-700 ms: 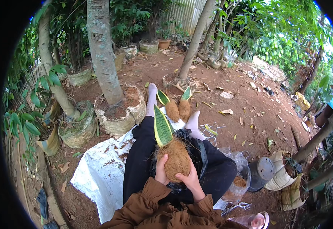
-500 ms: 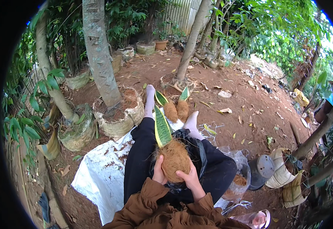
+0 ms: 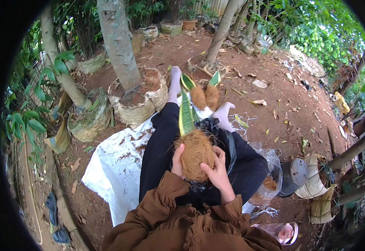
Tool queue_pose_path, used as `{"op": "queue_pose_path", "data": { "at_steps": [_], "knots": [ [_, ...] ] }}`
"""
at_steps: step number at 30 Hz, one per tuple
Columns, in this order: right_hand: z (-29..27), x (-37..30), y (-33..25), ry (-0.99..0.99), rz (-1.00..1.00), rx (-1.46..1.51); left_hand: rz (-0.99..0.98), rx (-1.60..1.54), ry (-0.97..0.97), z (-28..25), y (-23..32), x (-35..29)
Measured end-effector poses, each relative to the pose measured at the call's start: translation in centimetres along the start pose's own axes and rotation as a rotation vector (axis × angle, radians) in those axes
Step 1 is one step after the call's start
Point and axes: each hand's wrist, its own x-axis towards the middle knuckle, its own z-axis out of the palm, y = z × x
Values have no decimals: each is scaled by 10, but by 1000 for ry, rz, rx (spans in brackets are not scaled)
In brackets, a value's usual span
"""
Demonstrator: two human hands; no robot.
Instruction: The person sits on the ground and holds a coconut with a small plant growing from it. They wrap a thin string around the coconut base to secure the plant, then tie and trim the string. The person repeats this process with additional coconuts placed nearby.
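Note:
Between my two hands, above my lap, is a ball of brown coconut fibre [image 3: 196,155] with loose strands sticking out. A snake plant leaf [image 3: 186,117], green with yellow edges, stands up from its top. My left hand [image 3: 178,161] presses against the ball's left side, its fingers partly hidden behind it. My right hand [image 3: 219,170] cups the right side, thumb toward the front and fingers bent against the fibre. Beyond it, two similar fibre-wrapped snake plants [image 3: 198,98] lie side by side between my feet. Black plastic [image 3: 209,124] lies across my lap behind the ball.
A white sack [image 3: 117,171] with soil crumbs spreads under my left leg. To my right are a clear plastic bag [image 3: 270,184] with fibre, a dark pot [image 3: 293,175] and a pink clear container [image 3: 280,231]. A tree in a sack planter [image 3: 138,106] stands front left; sandals [image 3: 52,208] lie lower left.
The view has tilted down, so the scene sits differently in the picture. The ball is turned slightly, and my right hand has shifted up its side with the fingers now showing.

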Motion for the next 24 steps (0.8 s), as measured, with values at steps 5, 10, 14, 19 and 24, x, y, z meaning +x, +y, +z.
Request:
{"op": "queue_pose_path", "data": {
  "at_steps": [5,10,14,19,24],
  "knots": [
    [-9,4,-37,327,-99,55,-32,18,-6,1,-5,2],
    [-16,11,-70,190,-336,-18,13,122,49,3,-5,3],
    [-8,29,-56,77,-82,-45,-15,67,68,3,-1,-4],
    [0,21,-35,-176,42,466,-82,-129,16,4,-1,-15],
    [7,9,-34,-77,-8,429,-44,-235,-36,8,-6,-16]
  ]
}}
